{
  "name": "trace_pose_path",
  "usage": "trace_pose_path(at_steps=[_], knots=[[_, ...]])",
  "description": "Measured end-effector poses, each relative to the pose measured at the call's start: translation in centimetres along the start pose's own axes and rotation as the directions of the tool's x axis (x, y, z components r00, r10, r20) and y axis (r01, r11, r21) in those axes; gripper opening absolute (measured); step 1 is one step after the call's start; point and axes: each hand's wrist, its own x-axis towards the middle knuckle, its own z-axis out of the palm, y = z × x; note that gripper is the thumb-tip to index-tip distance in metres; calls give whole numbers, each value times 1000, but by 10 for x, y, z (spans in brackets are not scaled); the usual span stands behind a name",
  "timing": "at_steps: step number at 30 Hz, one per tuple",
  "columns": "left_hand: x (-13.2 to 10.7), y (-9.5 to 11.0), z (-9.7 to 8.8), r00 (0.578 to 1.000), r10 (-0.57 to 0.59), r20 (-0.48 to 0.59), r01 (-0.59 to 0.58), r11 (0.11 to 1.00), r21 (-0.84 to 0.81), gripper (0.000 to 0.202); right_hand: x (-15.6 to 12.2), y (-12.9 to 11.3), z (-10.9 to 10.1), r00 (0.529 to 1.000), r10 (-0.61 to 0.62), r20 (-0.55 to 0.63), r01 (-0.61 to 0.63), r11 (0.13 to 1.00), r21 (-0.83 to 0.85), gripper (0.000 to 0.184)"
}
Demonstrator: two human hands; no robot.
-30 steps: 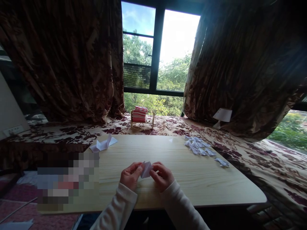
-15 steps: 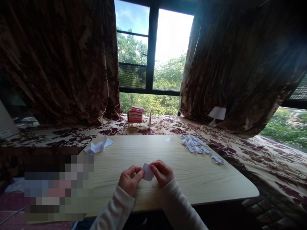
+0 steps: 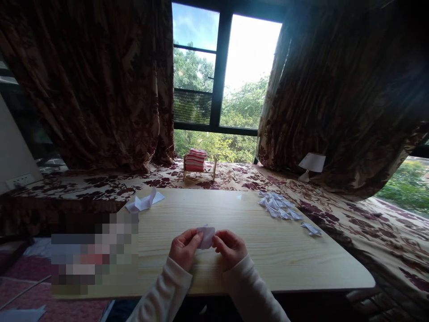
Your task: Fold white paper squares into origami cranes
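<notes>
A small folded piece of white paper [image 3: 207, 238] is held up between my hands, a little above the front middle of the wooden table. My left hand [image 3: 182, 249] pinches its left side between thumb and fingers. At its right edge, my right hand [image 3: 232, 248] has thumb and fingertips closed on the paper's lower right side. Farther off on the table's right side lies a pile of folded paper pieces [image 3: 278, 205], with a smaller folded paper piece [image 3: 311, 229] apart from it. Creased paper sheets [image 3: 145, 203] lie at the far left corner.
The pale wooden table [image 3: 301, 264] stands against a ledge with a floral cover [image 3: 234, 176]. On the ledge are a little rack [image 3: 213, 172] holding folded striped cloths [image 3: 196, 160] and a white lamp [image 3: 312, 162]. A blurred-out patch [image 3: 97, 259] hides the table's left part.
The paper between my hands has turned so its top edge lies more level. My right hand's fingers have moved from its upper corner down its right edge. The view has shifted slightly left.
</notes>
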Motion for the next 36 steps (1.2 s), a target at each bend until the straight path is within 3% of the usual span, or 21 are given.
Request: trace_pose_path(at_steps=[4,8,14,23,36], knots=[[-2,-1,1,999,14,44,-15,999,33,20,0,-8,0,990,-134,-39,129,986,-109,10],[-2,-2,1,995,25,94,-31,997,68,20,0,-14,-1,972,-235,-4,229,950,-213,2],[-3,-4,1,995,55,81,-63,993,99,20,-2,-18,-1,936,-343,75,348,872,-345,7],[-4,1,0,993,86,82,-98,983,153,21,-7,-23,-3,879,-448,166,465,723,-510,22],[-3,-3,0,996,47,78,-62,978,200,23,-11,-28,-3,797,-529,291,567,493,-659,21]])
